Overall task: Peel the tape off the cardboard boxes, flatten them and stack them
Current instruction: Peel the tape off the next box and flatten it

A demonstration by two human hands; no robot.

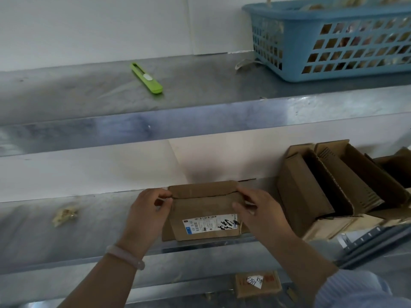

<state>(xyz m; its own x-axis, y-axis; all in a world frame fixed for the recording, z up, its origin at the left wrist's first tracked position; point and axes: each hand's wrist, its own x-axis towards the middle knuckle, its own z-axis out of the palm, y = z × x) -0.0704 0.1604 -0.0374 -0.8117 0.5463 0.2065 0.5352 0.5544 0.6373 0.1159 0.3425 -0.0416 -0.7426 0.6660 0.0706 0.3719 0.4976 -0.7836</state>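
Observation:
A flat brown cardboard box with a white shipping label lies on the metal shelf in front of me. My left hand pinches its left edge near the fold, thumb and fingers curled on the cardboard. Over at the right edge, my right hand grips the box, fingers curled over the top and thumb on the face. Several opened cardboard boxes stand packed together on the shelf to the right.
A green utility knife lies on the upper shelf. At the top right stands a blue plastic basket holding scraps. A crumpled tape scrap sits left of my hands. Another labelled box lies lower down.

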